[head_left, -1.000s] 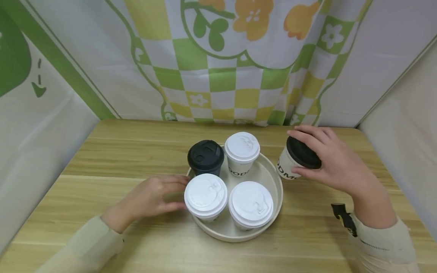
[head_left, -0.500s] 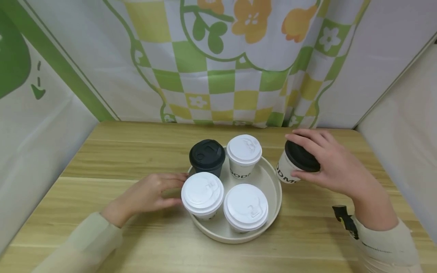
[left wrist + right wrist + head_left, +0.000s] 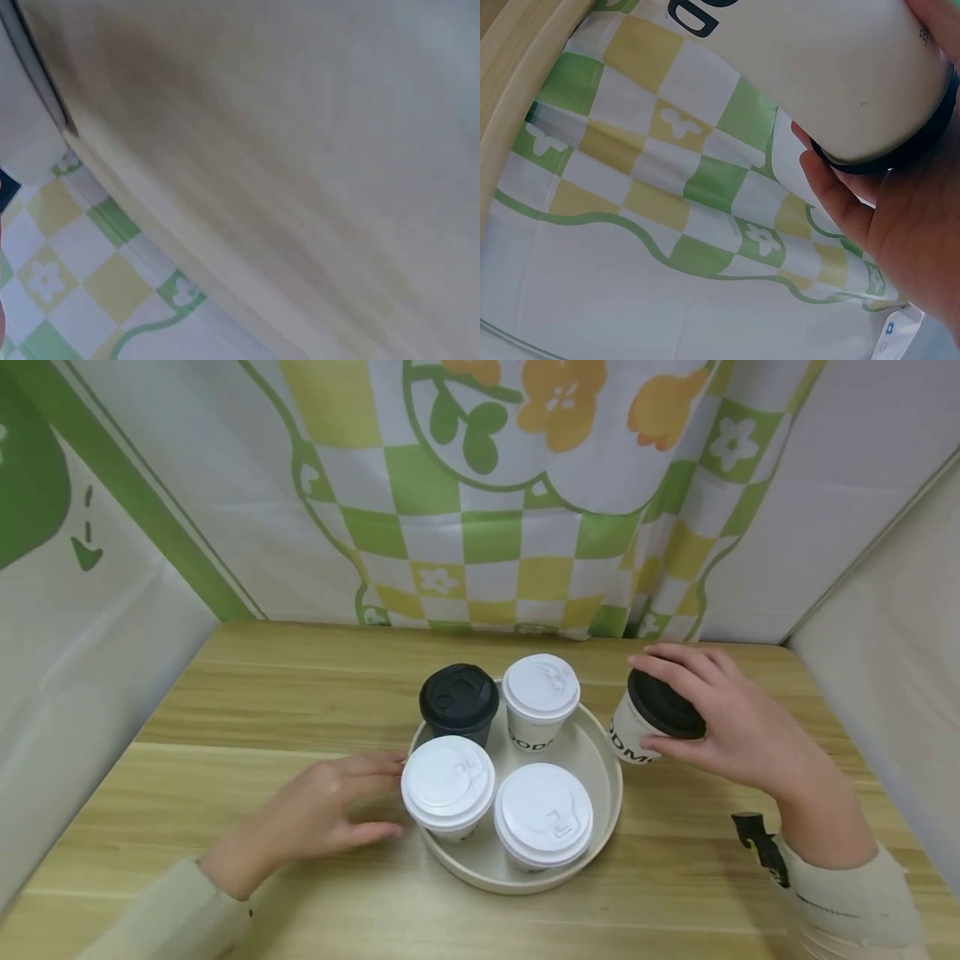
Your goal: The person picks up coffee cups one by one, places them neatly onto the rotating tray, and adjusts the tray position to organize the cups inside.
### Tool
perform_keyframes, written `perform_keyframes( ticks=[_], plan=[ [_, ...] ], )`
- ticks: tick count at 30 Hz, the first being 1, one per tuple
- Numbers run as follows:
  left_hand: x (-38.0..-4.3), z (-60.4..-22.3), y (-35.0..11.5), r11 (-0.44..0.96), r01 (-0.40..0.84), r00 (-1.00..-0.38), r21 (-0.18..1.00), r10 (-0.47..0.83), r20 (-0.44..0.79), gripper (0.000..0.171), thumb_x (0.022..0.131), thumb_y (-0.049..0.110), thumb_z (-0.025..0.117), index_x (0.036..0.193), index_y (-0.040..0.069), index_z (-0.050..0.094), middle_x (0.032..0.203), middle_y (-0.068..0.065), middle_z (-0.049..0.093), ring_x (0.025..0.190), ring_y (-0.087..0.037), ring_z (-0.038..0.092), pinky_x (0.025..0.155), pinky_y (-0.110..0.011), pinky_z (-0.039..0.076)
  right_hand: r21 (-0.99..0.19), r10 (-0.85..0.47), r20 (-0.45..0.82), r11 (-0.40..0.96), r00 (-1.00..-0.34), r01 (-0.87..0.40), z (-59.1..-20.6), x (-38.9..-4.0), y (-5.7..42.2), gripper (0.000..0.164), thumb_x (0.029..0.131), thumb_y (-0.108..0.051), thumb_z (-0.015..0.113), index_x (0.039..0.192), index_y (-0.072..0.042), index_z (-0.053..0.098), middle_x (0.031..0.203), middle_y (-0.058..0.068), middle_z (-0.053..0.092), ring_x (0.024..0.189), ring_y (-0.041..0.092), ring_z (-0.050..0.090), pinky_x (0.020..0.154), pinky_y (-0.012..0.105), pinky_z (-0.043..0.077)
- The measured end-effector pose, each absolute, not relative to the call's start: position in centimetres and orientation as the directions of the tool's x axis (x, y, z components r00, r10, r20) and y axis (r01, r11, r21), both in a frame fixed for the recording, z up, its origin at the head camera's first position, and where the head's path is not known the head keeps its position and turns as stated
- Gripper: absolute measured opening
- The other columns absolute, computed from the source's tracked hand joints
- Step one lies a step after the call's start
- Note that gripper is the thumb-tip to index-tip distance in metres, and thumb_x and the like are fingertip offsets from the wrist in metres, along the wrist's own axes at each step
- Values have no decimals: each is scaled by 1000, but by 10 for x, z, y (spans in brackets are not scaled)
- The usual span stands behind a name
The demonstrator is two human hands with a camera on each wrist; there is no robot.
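Note:
My right hand [image 3: 720,718] grips a white paper coffee cup with a black lid [image 3: 632,727] from above, thumb and fingers round the lid. That cup stands just right of a round cream tray [image 3: 611,789]. In the right wrist view the cup [image 3: 840,75] fills the top right, fingers at its lid. On the tray stand a black coffee cup [image 3: 459,697] and white-lidded cups at the back [image 3: 542,689], front left [image 3: 447,781] and front right [image 3: 543,814]. My left hand [image 3: 315,814] holds nothing; its extended fingers lie beside the tray's left edge, contact unclear.
A wooden table [image 3: 262,685] lies under everything. A checked, flowered curtain [image 3: 487,535] hangs at its back edge, and pale fabric walls [image 3: 900,585] close in both sides. The left wrist view shows mostly a blurred pale surface [image 3: 300,150].
My left hand has drawn back slightly left and toward me from the tray's edge. The right hand has stayed on the black-lidded cup almost in place.

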State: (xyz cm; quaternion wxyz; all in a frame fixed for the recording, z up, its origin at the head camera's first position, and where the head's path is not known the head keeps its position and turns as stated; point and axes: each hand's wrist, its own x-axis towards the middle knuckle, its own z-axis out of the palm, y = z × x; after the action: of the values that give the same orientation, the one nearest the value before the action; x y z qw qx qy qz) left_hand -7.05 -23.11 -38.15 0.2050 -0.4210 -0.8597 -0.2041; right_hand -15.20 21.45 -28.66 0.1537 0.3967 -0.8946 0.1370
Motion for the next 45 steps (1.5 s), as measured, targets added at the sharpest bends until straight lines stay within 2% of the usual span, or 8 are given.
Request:
perform_keyframes(
  ticks=[8, 14, 19, 24, 29, 34, 39, 45],
  plan=[
    [-62, -390, -219, 628, 755, -612, 187, 575, 542, 38, 80, 40, 82, 105, 12, 75, 111, -4, 74, 96, -19, 74, 80, -31, 63, -115, -670, 388, 646, -633, -755, -287, -151, 214, 89, 68, -26, 91, 146, -19, 49, 142, 10, 52, 124, 34, 48, 88, 51, 53],
    [-67, -391, -218, 635, 752, -610, 174, 572, 548, 39, 71, 34, 87, 100, 10, 75, 110, -6, 74, 95, -20, 74, 79, -31, 63, -116, -673, 395, 639, -626, -760, -288, -151, 214, 90, 67, -26, 91, 146, -20, 49, 142, 11, 52, 124, 35, 48, 90, 52, 52],
    [-77, -394, -224, 624, 762, -602, 174, 583, 545, 42, 68, 31, 88, 101, 9, 75, 108, -8, 75, 94, -22, 74, 78, -33, 64, -123, -669, 394, 641, -630, -757, -289, -149, 215, 90, 67, -26, 91, 146, -20, 49, 143, 11, 51, 125, 35, 47, 90, 52, 52],
    [-86, -394, -230, 630, 751, -631, 198, 596, 496, 45, 66, 26, 90, 104, 8, 75, 109, -10, 74, 97, -24, 73, 81, -36, 64, -130, -663, 394, 645, -636, -753, -291, -148, 216, 90, 67, -26, 92, 146, -19, 49, 143, 11, 52, 126, 35, 47, 90, 53, 52],
    [-87, -393, -232, 650, 719, -679, 247, 581, 449, 46, 68, 23, 89, 107, 6, 74, 113, -10, 74, 101, -26, 73, 85, -39, 63, -135, -661, 398, 644, -636, -753, -292, -148, 216, 90, 66, -27, 92, 145, -19, 49, 143, 10, 52, 126, 34, 47, 91, 52, 51],
    [-74, -389, -227, 706, 633, -765, 317, 511, 391, 50, 72, 26, 88, 115, 5, 72, 118, -11, 72, 108, -29, 70, 92, -45, 60, -141, -657, 405, 642, -636, -753, -292, -148, 216, 91, 66, -25, 92, 146, -21, 48, 143, 10, 52, 125, 35, 48, 91, 53, 51],
    [-57, -387, -216, 768, 518, -851, 378, 415, 322, 67, 73, 38, 87, 126, 4, 65, 123, -13, 71, 109, -29, 70, 92, -45, 60, -145, -656, 412, 637, -632, -757, -292, -149, 218, 91, 66, -24, 92, 146, -21, 49, 143, 10, 52, 125, 36, 48, 91, 52, 51],
    [-46, -390, -206, 804, 444, -890, 396, 345, 297, 85, 70, 54, 84, 132, 1, 61, 123, -13, 71, 106, -28, 72, 88, -41, 62, -147, -655, 416, 636, -630, -758, -291, -149, 219, 90, 67, -24, 91, 146, -20, 49, 143, 11, 52, 125, 36, 48, 90, 52, 50]
  ],
)
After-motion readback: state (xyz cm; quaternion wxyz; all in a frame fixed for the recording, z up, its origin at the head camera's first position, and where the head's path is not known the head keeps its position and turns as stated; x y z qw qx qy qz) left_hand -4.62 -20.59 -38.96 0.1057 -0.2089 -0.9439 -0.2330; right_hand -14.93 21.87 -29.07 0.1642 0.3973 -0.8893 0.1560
